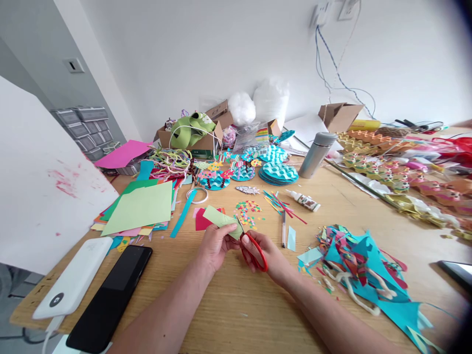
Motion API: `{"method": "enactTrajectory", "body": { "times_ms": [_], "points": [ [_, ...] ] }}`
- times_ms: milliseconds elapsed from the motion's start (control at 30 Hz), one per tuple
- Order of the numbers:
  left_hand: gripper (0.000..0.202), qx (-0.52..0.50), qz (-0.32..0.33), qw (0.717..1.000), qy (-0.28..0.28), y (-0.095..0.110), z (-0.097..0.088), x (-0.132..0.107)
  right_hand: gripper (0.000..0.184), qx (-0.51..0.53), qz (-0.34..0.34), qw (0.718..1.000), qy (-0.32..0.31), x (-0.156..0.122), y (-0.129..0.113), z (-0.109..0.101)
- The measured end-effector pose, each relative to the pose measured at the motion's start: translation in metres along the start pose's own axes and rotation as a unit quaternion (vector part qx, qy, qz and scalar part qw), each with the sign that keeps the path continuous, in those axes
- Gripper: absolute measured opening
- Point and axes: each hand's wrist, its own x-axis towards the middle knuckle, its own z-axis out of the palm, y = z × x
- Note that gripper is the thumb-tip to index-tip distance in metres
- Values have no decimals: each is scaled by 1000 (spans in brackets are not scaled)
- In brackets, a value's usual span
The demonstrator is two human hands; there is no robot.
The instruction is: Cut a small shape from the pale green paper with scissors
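Note:
My left hand (218, 244) pinches a strip of light green paper (217, 217) over the middle of the table. In my right hand (263, 253) are red-handled scissors (262, 255), their blades at the right end of the strip. How far the blades are apart is hard to make out. Beneath and behind the strip lies a piece of red paper (201, 221). Just beyond the scissors, small round paper confetti (249, 209) is scattered on the wood. A pen (283, 230) and a pale blue paper piece (291, 238) lie to the right of my right hand.
Stacked coloured paper (142, 209), a black phone (114, 295) and a white power bank (73, 278) lie left. Paper scraps (363, 265) heap up right. Behind stand a steel bottle (317, 155), a glue bottle (304, 200), blue wavy discs (278, 173) and a filled cardboard box (206, 142).

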Motion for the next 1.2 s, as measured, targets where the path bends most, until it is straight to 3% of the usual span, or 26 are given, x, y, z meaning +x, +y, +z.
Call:
{"method": "enactTrajectory", "body": {
  "times_ms": [600, 1200],
  "points": [
    [23, 52, 51, 997, 16, -1, -1, 0, 53, -20, 5, 1000, 0, -2, -4, 1],
    [21, 65, 61, 996, 21, -1, -2, 1, 52, -36, 7, 999, 3, -2, -6, 0]
  ]
}}
